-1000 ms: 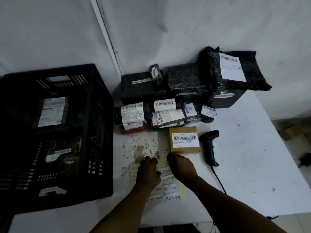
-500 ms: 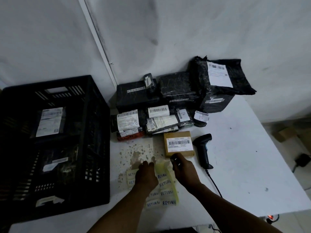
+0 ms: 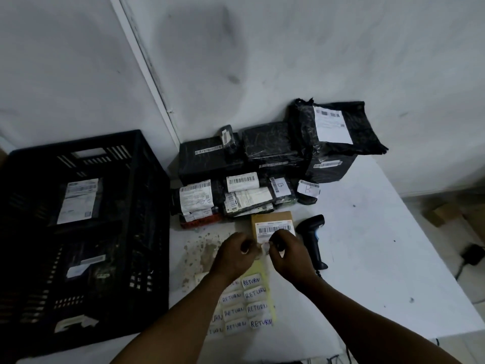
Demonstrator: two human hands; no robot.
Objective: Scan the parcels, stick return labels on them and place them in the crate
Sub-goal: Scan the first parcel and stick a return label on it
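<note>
Both hands have risen from the yellow-backed sheet of handwritten RETURN labels (image 3: 245,308) near the white counter's (image 3: 367,258) front edge. The left hand (image 3: 236,254) and right hand (image 3: 286,256) now pinch one small white label (image 3: 264,248) between them, just short of the brown cardboard parcel (image 3: 271,223). Sticking likely comes next. The black handheld scanner (image 3: 312,239) lies just right; the black plastic crate (image 3: 84,232) fills the left edge, leaving open counter to the right.

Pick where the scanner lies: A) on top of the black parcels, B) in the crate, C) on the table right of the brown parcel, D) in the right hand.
C: the scanner lies on the table, right of the brown parcel, untouched by either hand.
</note>
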